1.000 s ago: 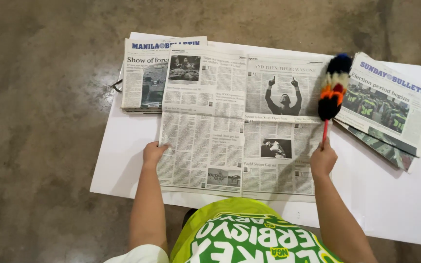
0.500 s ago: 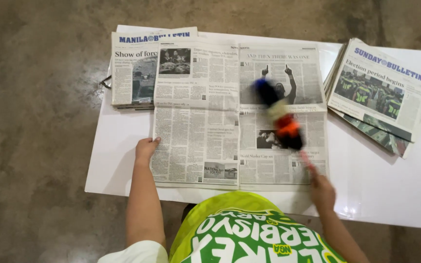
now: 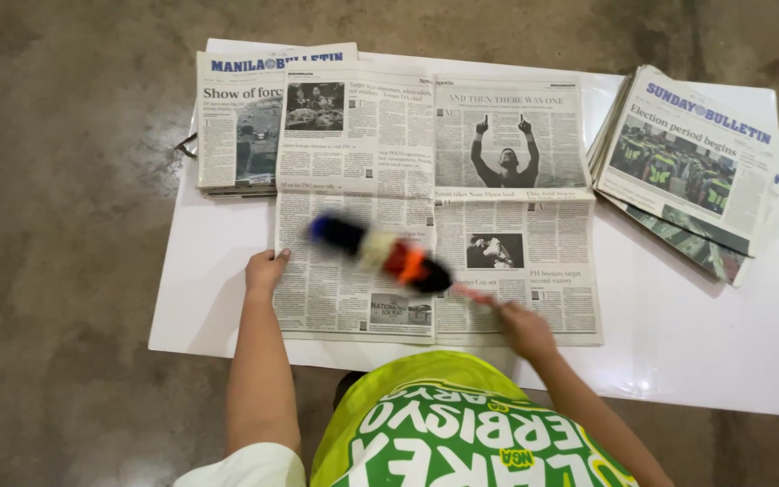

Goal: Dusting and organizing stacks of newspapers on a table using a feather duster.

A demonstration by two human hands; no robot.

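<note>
An open newspaper spread [image 3: 498, 180] lies flat on a white board [image 3: 678, 343] on the floor. My left hand [image 3: 266, 270] presses on the spread's left edge, fingers curled. My right hand [image 3: 523, 326] grips the pink handle of a small feather duster [image 3: 380, 252] with blue, black, white and orange fluff. The blurred duster lies low across the lower left page, its tip pointing left.
A folded newspaper [image 3: 232, 126] lies under the spread at the top left. A stack of folded newspapers [image 3: 691, 167] sits tilted at the top right of the board. Bare concrete floor [image 3: 56, 225] surrounds the board. My green and white shirt fills the bottom.
The duster has swung from upright at the right edge of the spread down and leftward across the pages. My right hand moved left. The left hand stayed on the paper's edge.
</note>
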